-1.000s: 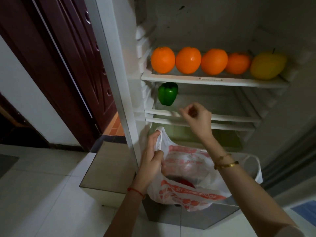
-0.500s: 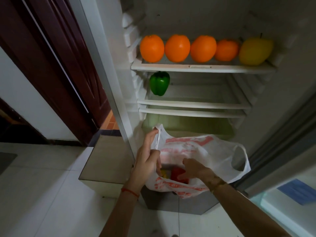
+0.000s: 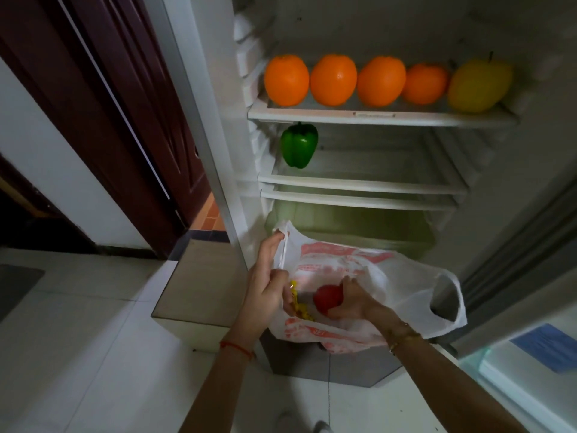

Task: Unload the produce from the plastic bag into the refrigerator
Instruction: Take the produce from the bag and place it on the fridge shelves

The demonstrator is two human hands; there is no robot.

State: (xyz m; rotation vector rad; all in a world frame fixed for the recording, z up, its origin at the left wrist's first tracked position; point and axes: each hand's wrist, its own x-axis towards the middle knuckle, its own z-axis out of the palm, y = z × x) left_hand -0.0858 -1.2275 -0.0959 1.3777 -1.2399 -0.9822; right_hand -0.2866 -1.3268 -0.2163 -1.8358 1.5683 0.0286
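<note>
The right hand [image 3: 354, 300] is inside the bag [image 3: 390, 276], its fingers curled round a red fruit [image 3: 327, 299] which it grips near the bag's mouth. The left hand [image 3: 265, 285] is closed on the bag's left handle and edge, holding the mouth open. A thin red cord circles the left wrist and a gold bracelet the right. Something yellow [image 3: 299, 304] shows in the bag just left of the red fruit, too hidden to tell what it is. The bag is white with red print and hangs in front of the open fridge [image 3: 530, 170], low down, its right handle loop drooping free.

Beyond the hands, the fridge's top shelf [image 3: 384, 115] carries four oranges [image 3: 333, 80] in a row with a yellow fruit [image 3: 477, 85] at the right end. On the shelf below, a green pepper [image 3: 299, 145] stands at the far left. The lower shelves are bare. Left of the fridge is a dark red door [image 3: 103, 104] and a pale tiled floor [image 3: 78, 339]
</note>
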